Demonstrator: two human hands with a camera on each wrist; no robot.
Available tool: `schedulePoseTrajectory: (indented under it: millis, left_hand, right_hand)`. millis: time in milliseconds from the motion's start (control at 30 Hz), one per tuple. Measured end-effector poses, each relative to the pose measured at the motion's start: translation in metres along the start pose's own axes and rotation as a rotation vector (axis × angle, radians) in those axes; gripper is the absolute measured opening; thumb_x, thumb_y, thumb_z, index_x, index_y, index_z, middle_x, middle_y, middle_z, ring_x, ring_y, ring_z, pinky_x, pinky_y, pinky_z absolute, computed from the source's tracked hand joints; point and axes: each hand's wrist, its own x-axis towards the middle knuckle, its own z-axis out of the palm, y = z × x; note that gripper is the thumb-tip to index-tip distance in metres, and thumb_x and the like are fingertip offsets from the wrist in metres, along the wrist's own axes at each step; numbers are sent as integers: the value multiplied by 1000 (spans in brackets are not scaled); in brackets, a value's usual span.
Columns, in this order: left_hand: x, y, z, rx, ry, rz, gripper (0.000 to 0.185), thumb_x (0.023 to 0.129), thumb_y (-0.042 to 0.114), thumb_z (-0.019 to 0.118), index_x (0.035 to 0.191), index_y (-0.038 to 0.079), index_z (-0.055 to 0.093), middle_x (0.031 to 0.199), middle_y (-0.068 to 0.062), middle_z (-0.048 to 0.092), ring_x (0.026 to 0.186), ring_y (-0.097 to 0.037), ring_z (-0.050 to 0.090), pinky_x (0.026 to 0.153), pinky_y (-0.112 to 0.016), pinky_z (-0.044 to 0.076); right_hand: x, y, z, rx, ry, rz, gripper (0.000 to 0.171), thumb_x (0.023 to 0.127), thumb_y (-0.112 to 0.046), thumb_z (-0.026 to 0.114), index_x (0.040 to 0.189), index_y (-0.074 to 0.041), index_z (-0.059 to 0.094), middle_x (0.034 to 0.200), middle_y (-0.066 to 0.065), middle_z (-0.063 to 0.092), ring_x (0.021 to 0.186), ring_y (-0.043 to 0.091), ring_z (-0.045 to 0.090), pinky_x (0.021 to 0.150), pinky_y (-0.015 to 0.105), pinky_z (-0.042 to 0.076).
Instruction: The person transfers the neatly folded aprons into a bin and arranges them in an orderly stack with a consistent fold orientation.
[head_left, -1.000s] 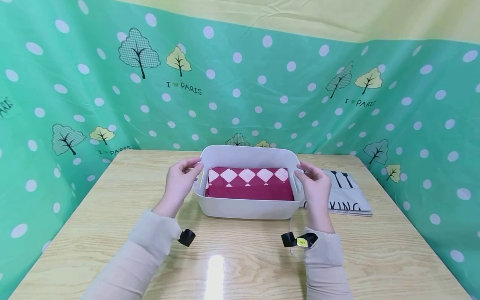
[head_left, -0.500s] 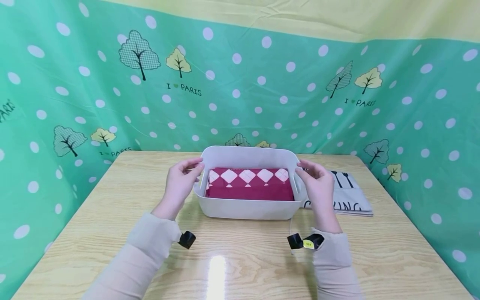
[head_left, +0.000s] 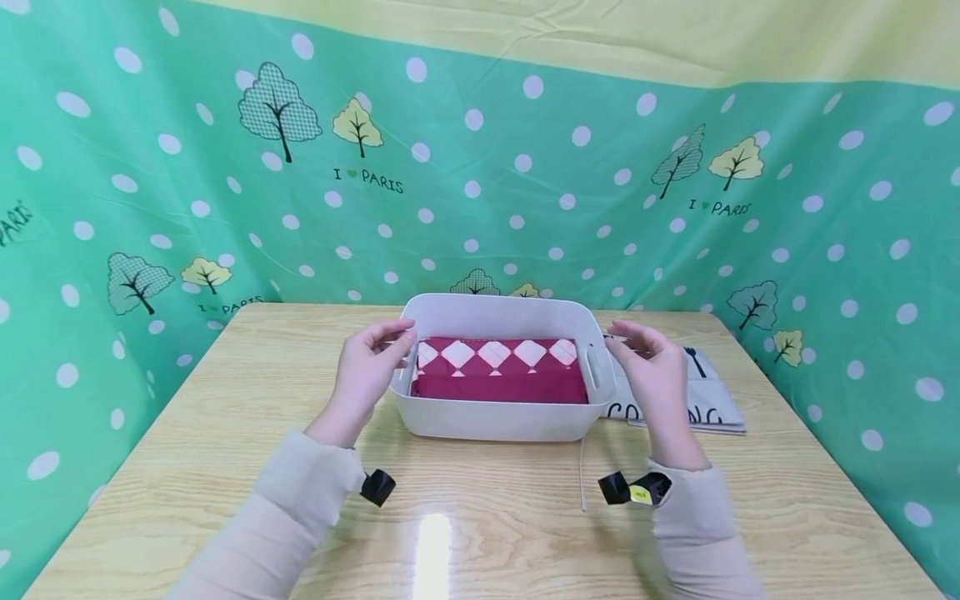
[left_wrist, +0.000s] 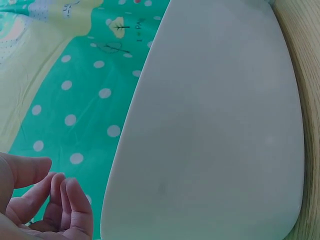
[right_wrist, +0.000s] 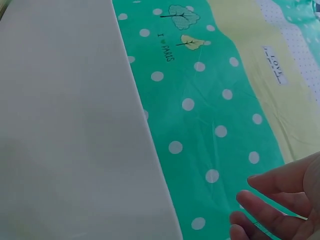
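Note:
A white plastic basket [head_left: 495, 421] stands on the wooden table, holding a folded dark red cloth [head_left: 498, 379] with a pale diamond pattern. My left hand [head_left: 367, 367] hovers at the basket's left end, fingers loosely curled and holding nothing. In the left wrist view those fingers [left_wrist: 55, 205] sit just off the basket's wall [left_wrist: 215, 125]. My right hand [head_left: 652, 371] hangs a little right of the basket's right handle, fingers relaxed and empty. The right wrist view shows the basket wall [right_wrist: 65, 125] and my right fingers [right_wrist: 280, 205] apart from it.
A folded grey cloth [head_left: 712, 408] with black lettering and cutlery prints lies right of the basket, partly behind my right hand. A thin white strip [head_left: 582, 475] lies on the table [head_left: 225, 433] in front. A green dotted curtain [head_left: 480, 167] encloses three sides.
My right hand has let go of the basket's right end and drifted to the right. My left hand has barely shifted.

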Motion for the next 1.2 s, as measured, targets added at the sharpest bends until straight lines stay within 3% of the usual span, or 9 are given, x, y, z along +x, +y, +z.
schedulePoseTrajectory:
  millis: [167, 400, 800, 1067, 1200]
  left_hand:
    - [-2, 2, 3, -9, -16, -15, 32, 98, 13, 61, 128, 1, 64, 115, -16, 66, 80, -9, 61, 72, -15, 55]
    - [-5, 3, 5, -9, -49, -13, 33, 98, 14, 61, 129, 1, 63, 111, -13, 63, 79, -11, 61, 73, -16, 56]
    - [-17, 3, 11, -13, -84, -31, 32, 97, 16, 64, 126, 3, 65, 101, -10, 66, 75, -15, 63, 72, -20, 55]
    - [-25, 2, 23, -69, -140, -15, 29, 96, 12, 64, 122, 0, 66, 94, -6, 68, 78, -10, 65, 75, -18, 57]
    - [-28, 1, 28, -91, -155, -16, 29, 95, 12, 66, 121, -1, 67, 96, -11, 69, 76, -10, 66, 75, -20, 59]
  right_hand:
    - [-5, -2, -7, -19, -6, -32, 33, 96, -21, 64, 128, -12, 67, 125, 8, 68, 104, 8, 55, 87, 20, 46]
    - [-12, -8, -16, -29, -14, -82, 34, 96, -25, 66, 127, -12, 67, 124, 8, 68, 98, 2, 56, 82, 11, 46]
    - [-11, -1, -29, -100, -2, -134, 32, 95, -23, 67, 125, -10, 68, 122, 12, 69, 89, -6, 56, 76, 7, 46]
    - [-8, 10, -43, -173, 10, -99, 36, 98, -28, 62, 129, -11, 66, 125, 11, 67, 88, -5, 54, 71, 7, 46]
    - [-6, 17, -49, -204, 36, -85, 36, 98, -29, 61, 130, -13, 66, 126, 10, 67, 89, -6, 53, 71, 7, 45]
